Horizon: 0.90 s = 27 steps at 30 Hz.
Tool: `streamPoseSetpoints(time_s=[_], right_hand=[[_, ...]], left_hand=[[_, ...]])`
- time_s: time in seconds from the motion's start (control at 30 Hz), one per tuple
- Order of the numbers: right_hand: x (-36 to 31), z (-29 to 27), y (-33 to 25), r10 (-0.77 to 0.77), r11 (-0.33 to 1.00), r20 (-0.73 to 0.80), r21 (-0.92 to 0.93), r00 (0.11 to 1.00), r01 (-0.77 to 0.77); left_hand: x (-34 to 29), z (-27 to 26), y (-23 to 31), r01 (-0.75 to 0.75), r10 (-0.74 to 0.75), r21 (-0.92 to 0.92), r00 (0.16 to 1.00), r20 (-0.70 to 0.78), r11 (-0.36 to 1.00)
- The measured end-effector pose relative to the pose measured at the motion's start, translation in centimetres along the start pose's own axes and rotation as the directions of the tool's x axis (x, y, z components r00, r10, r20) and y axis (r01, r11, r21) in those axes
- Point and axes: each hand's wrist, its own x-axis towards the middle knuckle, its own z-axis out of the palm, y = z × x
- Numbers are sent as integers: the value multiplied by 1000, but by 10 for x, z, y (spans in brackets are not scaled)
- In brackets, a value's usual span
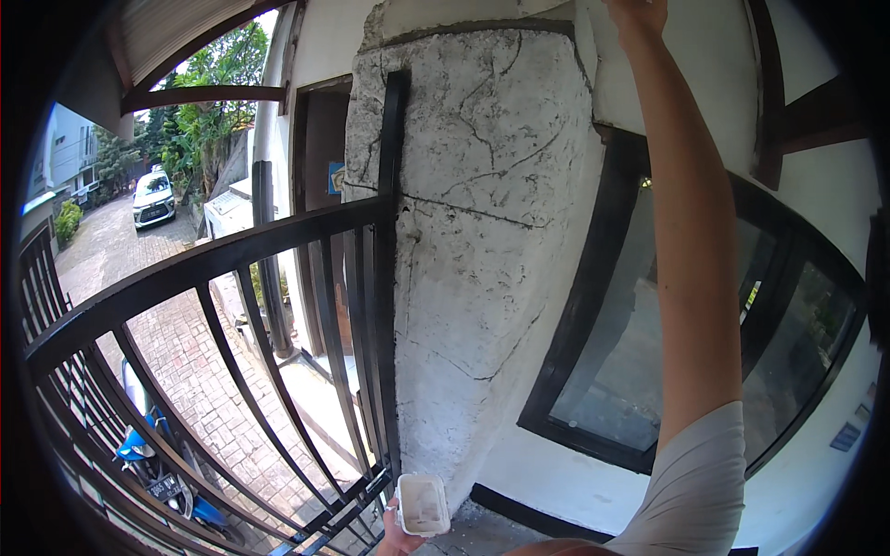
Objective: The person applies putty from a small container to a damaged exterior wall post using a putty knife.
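Low at the bottom edge, my left hand (399, 539) grips a white plastic tub (424, 506) by its side. Whitish residue coats the inside of the tub. My right arm reaches high up across the view, and my right hand (638, 13) is at the top edge near the upper wall. Its fingers are cut off by the frame, so what they hold or touch is hidden. Between the two hands stands a white plastered pillar (473, 232) with dark cracks and rough, stained patches.
A black metal railing (250, 243) runs along the left side up to the pillar. Right of the pillar is a black-framed window (607, 371). Beyond the railing are a paved lane (222, 408), a blue motorcycle (139, 445) and a white car (154, 199).
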Motion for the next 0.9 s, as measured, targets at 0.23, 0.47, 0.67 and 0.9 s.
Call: streamPoseSetpoints(time_s=[0.23, 0.47, 0.67, 0.9], right_hand=[[26, -73, -14, 188, 947, 44, 257, 981, -193], [-10, -23, -9, 25, 995, -13, -91, 1000, -26], [-3, -68, -61, 114, 993, -135, 14, 984, -114], [-24, -25, -48, 51, 996, -60, -67, 997, -55]], left_hand=[[-13, 8, 2, 27, -26, -12, 998, 50, 1000], [-14, 17, 1, -40, 42, -60, 999, 27, 997], [-17, 10, 3, 20, -20, -14, 1000, -2, 1000], [-20, 5, 2, 82, -85, 58, 995, 49, 995]])
